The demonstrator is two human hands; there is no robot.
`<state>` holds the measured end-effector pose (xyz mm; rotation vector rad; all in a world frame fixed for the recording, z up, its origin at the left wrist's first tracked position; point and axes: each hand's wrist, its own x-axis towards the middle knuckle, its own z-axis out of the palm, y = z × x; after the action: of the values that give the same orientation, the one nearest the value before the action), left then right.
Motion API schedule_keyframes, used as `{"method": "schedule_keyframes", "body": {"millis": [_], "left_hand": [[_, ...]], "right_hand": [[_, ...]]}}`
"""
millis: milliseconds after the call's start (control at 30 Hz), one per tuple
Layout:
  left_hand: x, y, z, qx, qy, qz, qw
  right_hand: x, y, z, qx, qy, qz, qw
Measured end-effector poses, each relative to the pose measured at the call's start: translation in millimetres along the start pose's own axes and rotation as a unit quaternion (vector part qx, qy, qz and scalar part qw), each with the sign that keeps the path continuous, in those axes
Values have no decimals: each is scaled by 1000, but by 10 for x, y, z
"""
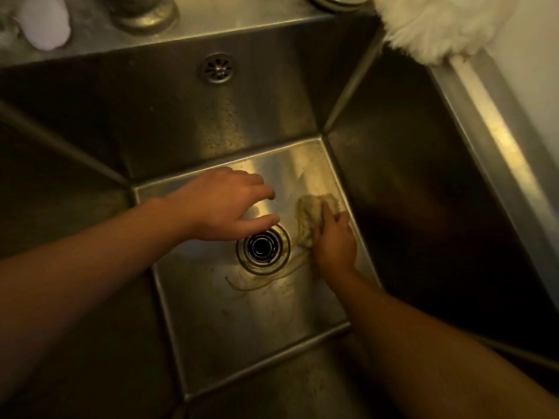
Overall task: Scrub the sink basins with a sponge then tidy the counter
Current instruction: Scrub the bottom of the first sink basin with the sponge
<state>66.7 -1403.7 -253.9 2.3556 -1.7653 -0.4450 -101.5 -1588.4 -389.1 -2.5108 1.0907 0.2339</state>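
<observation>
Steel basin (242,328); right hand (334,243) grip curled on crumpled sponge (308,213); left hand (223,204) grip spread by round drain (262,247).

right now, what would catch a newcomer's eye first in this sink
The right hand holds a beige sponge on the sink floor, just right of the round drain. The left hand is spread open just left of the drain, and brownish streaks curl across the floor on its near side. A fluffy white cloth lies at the top right corner.
</observation>
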Motion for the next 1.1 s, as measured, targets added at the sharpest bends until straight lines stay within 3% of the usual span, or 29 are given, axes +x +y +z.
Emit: {"method": "schedule_keyframes", "body": {"millis": [233,533,767,1100], "left_hand": [[-21,-16,44,14,-2,4,1000],[-21,0,9,12,-5,-1,1000],[-12,-26,44,24,-7,-1,1000],[-143,244,-87,11,-24,-40,999]], "right_hand": [[491,-190,-44,-17,-18,-127,992],[-54,249,63,32,6,-16,999],[351,-107,9,7,7,-62,998],[-27,215,6,25,-61,-62,996]]}}
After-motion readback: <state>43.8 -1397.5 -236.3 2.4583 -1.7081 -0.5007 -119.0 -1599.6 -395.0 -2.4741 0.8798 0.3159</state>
